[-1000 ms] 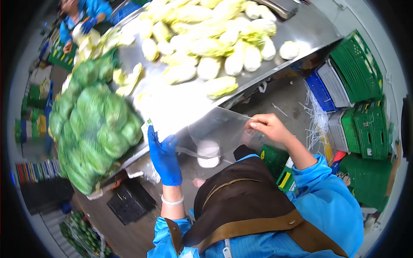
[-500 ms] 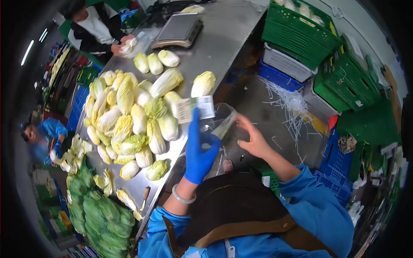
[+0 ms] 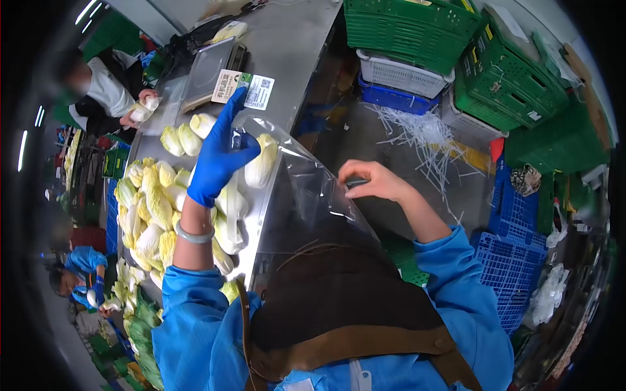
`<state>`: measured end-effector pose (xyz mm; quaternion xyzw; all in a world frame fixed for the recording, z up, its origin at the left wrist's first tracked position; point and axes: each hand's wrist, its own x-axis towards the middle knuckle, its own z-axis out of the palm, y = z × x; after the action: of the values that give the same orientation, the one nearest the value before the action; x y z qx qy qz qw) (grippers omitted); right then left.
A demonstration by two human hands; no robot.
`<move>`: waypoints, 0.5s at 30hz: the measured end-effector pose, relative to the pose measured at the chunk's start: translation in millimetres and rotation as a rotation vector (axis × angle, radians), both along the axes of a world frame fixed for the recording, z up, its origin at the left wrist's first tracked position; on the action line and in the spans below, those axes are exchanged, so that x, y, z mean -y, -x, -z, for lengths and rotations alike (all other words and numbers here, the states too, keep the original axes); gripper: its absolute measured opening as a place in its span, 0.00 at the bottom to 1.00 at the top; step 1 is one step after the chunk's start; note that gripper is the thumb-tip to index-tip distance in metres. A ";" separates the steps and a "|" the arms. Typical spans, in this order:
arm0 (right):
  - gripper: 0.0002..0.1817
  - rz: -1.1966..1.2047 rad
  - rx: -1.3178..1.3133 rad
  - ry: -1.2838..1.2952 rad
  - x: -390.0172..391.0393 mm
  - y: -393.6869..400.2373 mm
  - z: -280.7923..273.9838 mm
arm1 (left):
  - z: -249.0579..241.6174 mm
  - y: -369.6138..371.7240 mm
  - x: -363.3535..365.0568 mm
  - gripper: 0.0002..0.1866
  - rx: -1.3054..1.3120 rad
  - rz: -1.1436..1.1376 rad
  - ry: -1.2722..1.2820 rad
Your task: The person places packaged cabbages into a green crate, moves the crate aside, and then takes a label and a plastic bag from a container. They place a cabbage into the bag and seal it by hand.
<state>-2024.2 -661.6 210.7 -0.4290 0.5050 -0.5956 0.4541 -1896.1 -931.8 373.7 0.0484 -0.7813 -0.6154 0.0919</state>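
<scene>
My left hand [image 3: 220, 159], in a blue glove, grips one edge of a clear plastic bag [image 3: 306, 173]. Its index finger points up, with a printed label [image 3: 257, 92] at the fingertip. On the bag's other side, my bare right hand [image 3: 375, 181] pinches the film between thumb and fingers. The bag is stretched between both hands, and nothing shows inside it. Behind its film, one Chinese cabbage [image 3: 262, 161] lies on the metal table [image 3: 287, 58]. A pile of Chinese cabbages [image 3: 153, 208] is left of my left hand, partly hidden by my arm.
A scale [image 3: 207, 72] stands farther up the table. One co-worker [image 3: 107, 88] handles a cabbage across from me; another co-worker [image 3: 85, 270] is at lower left. Green crates [image 3: 411, 29] are stacked at right. White strips [image 3: 417, 133] litter the floor near blue pallets [image 3: 505, 274].
My left hand has moved up and left, carrying the label. The bag is now spread wide between my hands, and my right hand has closed on its edge. The view has shifted.
</scene>
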 end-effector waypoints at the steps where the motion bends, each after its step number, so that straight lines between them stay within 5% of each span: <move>1: 0.27 0.077 0.173 0.073 9.7 7.2 1.3 | 3.0 16.4 10.5 0.44 -0.001 0.036 0.020; 8: 0.43 0.088 0.274 0.319 152.6 140.2 -21.8 | 30.8 163.7 84.3 0.49 0.038 0.133 -0.081; 11: 0.43 -0.114 0.418 0.169 199.5 208.1 -21.1 | 39.6 215.3 119.0 0.49 0.095 0.089 -0.135; 15: 0.33 -0.168 0.139 -0.117 237.7 268.8 2.1 | 62.2 255.4 176.1 0.50 0.076 0.033 -0.216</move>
<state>-2293.0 -899.2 208.7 -0.4003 0.4686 -0.5530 0.5607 -2151.5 -1107.9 311.5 0.0686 -0.7140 -0.6953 0.0464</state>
